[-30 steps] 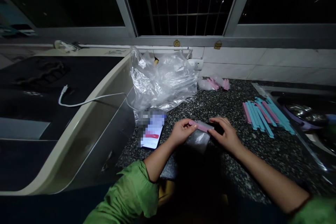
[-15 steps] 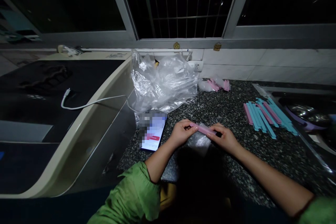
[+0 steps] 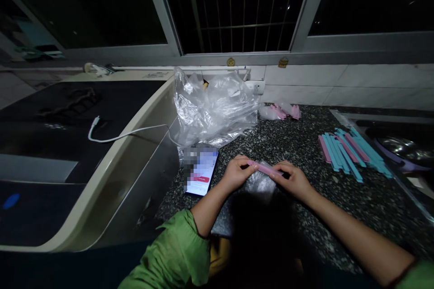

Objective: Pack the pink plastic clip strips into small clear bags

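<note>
Between my two hands a pink strip (image 3: 265,169) is held level over the counter. My left hand (image 3: 237,172) pinches its left end, and my right hand (image 3: 292,179) grips the right end with thumb and fingers. A clear plastic bag (image 3: 261,186) hangs at the strip, below and partly behind it; whether the strip lies inside it I cannot tell. To the right on the counter lies a loose pile of blue strips (image 3: 343,157) and pink strips (image 3: 324,150). Small bundles of pink pieces in clear plastic (image 3: 278,111) lie near the wall.
A lit phone (image 3: 202,171) lies left of my left hand. Behind it is a big crumpled plastic bag (image 3: 217,108). A washing machine (image 3: 135,131) with a white cable (image 3: 129,136) on top stands left. At right, a metal bowl (image 3: 400,148) is near the sink-like edge.
The view has shifted slightly, so everything sits a little further right and lower. Both hands keep hold of the pink strip; the clear bag below it looks more crumpled.
</note>
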`<state>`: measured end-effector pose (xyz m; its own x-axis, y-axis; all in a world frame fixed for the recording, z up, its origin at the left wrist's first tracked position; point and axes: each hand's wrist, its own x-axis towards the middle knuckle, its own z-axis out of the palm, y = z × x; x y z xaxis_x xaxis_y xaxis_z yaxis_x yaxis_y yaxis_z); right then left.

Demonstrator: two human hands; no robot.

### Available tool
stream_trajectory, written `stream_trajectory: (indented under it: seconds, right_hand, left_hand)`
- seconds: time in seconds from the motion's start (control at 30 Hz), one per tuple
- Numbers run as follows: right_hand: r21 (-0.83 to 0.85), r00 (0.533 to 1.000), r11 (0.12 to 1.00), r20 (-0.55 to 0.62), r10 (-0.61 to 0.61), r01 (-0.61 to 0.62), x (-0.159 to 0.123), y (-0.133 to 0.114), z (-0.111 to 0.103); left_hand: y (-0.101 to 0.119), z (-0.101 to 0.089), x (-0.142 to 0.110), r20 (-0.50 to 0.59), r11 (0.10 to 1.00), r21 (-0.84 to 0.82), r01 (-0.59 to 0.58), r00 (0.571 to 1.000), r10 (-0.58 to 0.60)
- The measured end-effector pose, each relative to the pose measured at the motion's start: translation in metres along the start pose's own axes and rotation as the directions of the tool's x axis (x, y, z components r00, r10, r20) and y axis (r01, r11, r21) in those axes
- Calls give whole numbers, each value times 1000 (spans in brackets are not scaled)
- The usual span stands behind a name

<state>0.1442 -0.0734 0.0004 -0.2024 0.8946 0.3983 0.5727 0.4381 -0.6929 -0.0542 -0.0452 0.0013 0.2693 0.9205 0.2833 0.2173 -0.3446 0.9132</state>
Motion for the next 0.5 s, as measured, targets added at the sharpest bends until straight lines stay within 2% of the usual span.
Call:
stream_trajectory:
  seconds: [0.5]
  right_hand:
    - [4,1000,1000,-4,6,-6,0,-1,1]
  left_hand:
    - [0,0,-1,-7,999,-6,-32,999,32]
